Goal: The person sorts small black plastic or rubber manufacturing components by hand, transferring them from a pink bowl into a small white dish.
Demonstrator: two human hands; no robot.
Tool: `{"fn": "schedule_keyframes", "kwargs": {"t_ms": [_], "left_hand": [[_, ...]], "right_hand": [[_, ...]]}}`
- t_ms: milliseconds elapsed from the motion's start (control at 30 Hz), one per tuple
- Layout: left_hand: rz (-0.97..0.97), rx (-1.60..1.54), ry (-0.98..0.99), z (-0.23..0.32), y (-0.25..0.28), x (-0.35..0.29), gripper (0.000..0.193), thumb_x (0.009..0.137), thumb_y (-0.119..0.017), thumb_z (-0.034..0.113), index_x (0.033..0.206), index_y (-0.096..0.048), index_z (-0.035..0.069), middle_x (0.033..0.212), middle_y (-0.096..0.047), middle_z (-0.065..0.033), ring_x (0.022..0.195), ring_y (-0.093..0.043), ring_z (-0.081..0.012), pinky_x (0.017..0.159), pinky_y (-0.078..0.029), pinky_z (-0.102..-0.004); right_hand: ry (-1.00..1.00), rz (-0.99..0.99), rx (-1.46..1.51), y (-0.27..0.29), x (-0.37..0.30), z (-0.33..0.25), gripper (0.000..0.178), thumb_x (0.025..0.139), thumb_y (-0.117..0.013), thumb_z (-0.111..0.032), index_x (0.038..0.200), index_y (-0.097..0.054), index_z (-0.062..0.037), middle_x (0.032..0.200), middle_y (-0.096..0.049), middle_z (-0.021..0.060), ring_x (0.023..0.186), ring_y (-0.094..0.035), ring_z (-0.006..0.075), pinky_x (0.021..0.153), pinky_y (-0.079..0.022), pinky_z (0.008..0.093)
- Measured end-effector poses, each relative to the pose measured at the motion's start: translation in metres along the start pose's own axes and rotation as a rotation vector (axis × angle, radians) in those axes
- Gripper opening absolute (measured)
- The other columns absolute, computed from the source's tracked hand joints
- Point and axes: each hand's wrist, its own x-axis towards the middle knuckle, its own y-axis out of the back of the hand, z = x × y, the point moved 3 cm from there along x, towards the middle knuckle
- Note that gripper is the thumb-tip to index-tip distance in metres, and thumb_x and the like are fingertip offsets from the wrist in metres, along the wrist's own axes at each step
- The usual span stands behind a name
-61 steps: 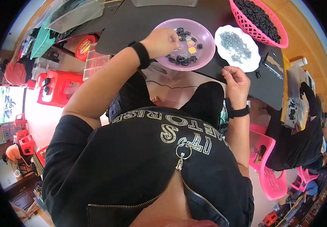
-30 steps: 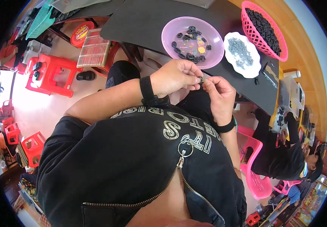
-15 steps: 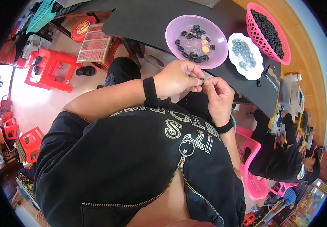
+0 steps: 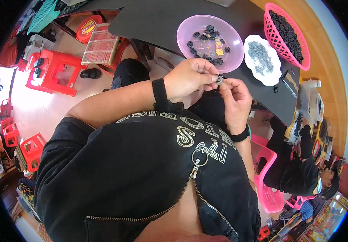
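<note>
My left hand (image 4: 191, 79) pinches a small black part (image 4: 218, 79) with a pale spot on it, between thumb and fingertips. Right beside it my right hand (image 4: 237, 100) has its thumb and forefinger closed at the part's edge; what they hold is too small to make out. Just beyond my hands a translucent pink-purple basin (image 4: 237, 40) contains several black oval plastic pieces (image 4: 193, 51). To its right, a white scalloped dish (image 4: 276, 76) bears a heap of small silvery bits (image 4: 262, 56).
A pink lattice basket (image 4: 271, 35) full of black pieces stands at the far right of the dark table (image 4: 150, 20). Red stools (image 4: 55, 72) are on the floor at left. A person in black (image 4: 295, 173) sits at the right, near a pink chair (image 4: 270, 193).
Both hands have shifted slightly; the right fingertips have moved a little right, and more of the small black part now shows between the hands.
</note>
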Motion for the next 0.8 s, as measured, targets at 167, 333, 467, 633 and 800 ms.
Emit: {"fn": "schedule_keyframes", "kwargs": {"t_ms": [167,333,467,633,800], "left_hand": [[-0.042,-0.008,0.031,-0.002,-0.002,0.0,0.012,0.088,-0.055,0.007,0.098,-0.055,0.002,0.091,-0.059,-0.0059,0.083,-0.059,-0.0106,0.074,-0.05,-0.0215],[-0.059,0.009,0.068,-0.004,-0.002,0.0,0.012,0.088,-0.055,0.007,0.099,-0.055,0.002,0.092,-0.059,-0.0063,0.082,-0.059,-0.0113,0.074,-0.051,-0.0226],[-0.064,-0.021,0.1,-0.007,0.001,0.002,0.014,0.087,-0.053,0.005,0.1,-0.054,0.0,0.096,-0.059,-0.0077,0.086,-0.059,-0.0127,0.077,-0.05,-0.0229],[-0.041,-0.063,0.08,-0.005,0.003,0.001,0.02,0.085,-0.052,0.003,0.105,-0.053,-0.001,0.104,-0.056,-0.0097,0.098,-0.056,-0.015,0.085,-0.047,-0.0224],[-0.106,-0.157,0.02,-0.008,0.002,0.001,0.026,0.084,-0.047,-0.005,0.11,-0.052,-0.003,0.109,-0.055,-0.0101,0.102,-0.054,-0.0145,0.091,-0.044,-0.0226]], "right_hand": [[-0.01,-0.017,0.057,-0.006,0.0,0.003,0.007,0.083,-0.059,0.004,0.088,-0.058,-0.0004,0.081,-0.06,0.0003,0.072,-0.054,0.0042,0.064,-0.043,0.0177],[-0.022,0.007,0.032,-0.002,-0.002,0.004,0.006,0.084,-0.059,0.003,0.089,-0.059,-0.0003,0.081,-0.06,-0.0007,0.071,-0.052,0.0035,0.064,-0.042,0.0176],[-0.064,0.024,0.072,0.001,-0.002,0.006,0.004,0.086,-0.058,-0.002,0.09,-0.059,-0.0004,0.08,-0.061,0.0001,0.07,-0.053,0.0043,0.063,-0.043,0.0176],[-0.11,0.075,0.172,0.005,-0.003,0.007,0.005,0.086,-0.058,-0.004,0.09,-0.058,-0.0017,0.08,-0.062,0.003,0.069,-0.056,0.0071,0.063,-0.044,0.0184],[-0.125,0.072,0.214,0.006,-0.004,0.007,0.005,0.086,-0.057,-0.003,0.09,-0.058,-0.0024,0.079,-0.062,0.0034,0.069,-0.057,0.008,0.062,-0.044,0.0191]]}}
